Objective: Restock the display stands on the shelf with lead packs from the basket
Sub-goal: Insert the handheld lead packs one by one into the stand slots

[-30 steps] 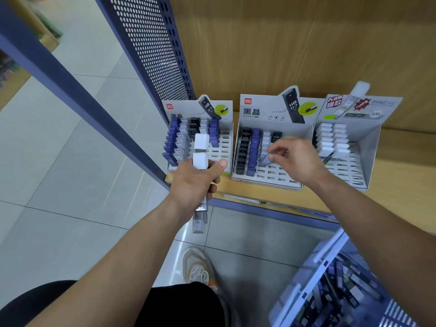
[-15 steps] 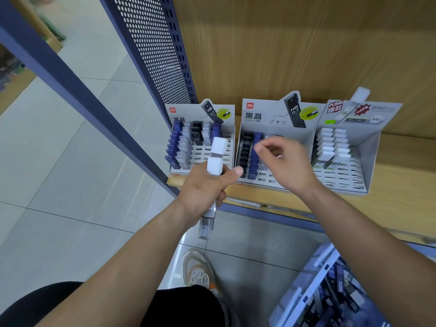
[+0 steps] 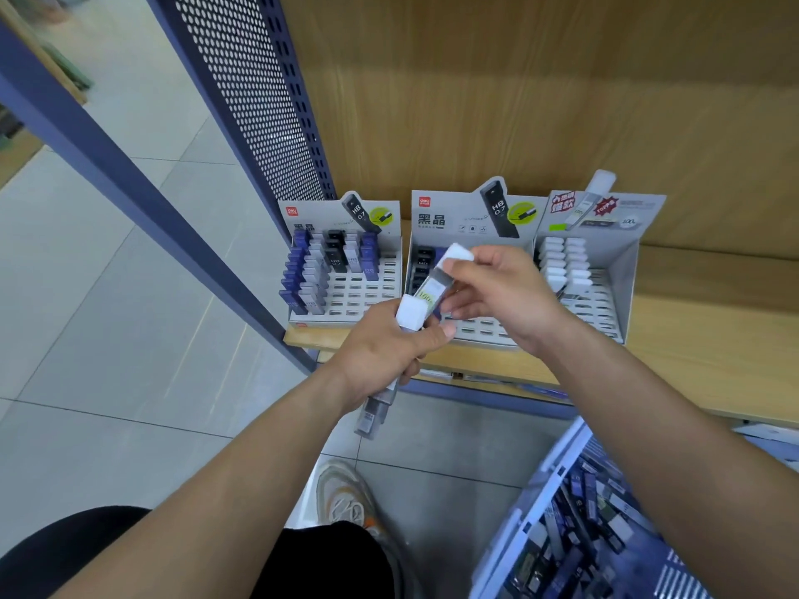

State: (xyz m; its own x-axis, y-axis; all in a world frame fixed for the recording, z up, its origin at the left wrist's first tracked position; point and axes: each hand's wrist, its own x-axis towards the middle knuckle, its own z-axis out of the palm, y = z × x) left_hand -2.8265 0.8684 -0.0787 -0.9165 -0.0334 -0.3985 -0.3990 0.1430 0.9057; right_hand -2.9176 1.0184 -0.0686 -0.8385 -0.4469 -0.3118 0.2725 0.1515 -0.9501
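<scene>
Three grey display stands sit on the wooden shelf: a left stand (image 3: 346, 302) with blue, grey and black packs, a middle stand (image 3: 475, 335) and a right stand (image 3: 605, 296) with white-capped packs. My left hand (image 3: 385, 352) grips a white-capped clear lead pack (image 3: 376, 415) in front of the middle stand. My right hand (image 3: 501, 291) pinches a second white-capped lead pack (image 3: 445, 274) just above the left hand. The blue basket (image 3: 544, 495) of lead packs is at the lower right.
A blue perforated metal panel (image 3: 259, 101) and a slanted blue post (image 3: 129, 179) stand left of the stands. Tiled floor and my shoe (image 3: 346, 495) lie below. Bare wooden shelf (image 3: 713, 322) extends right of the stands.
My right hand left the middle stand, came back toward the left hand and now pinches one of the white-capped packs held there. The left hand shifted slightly right.
</scene>
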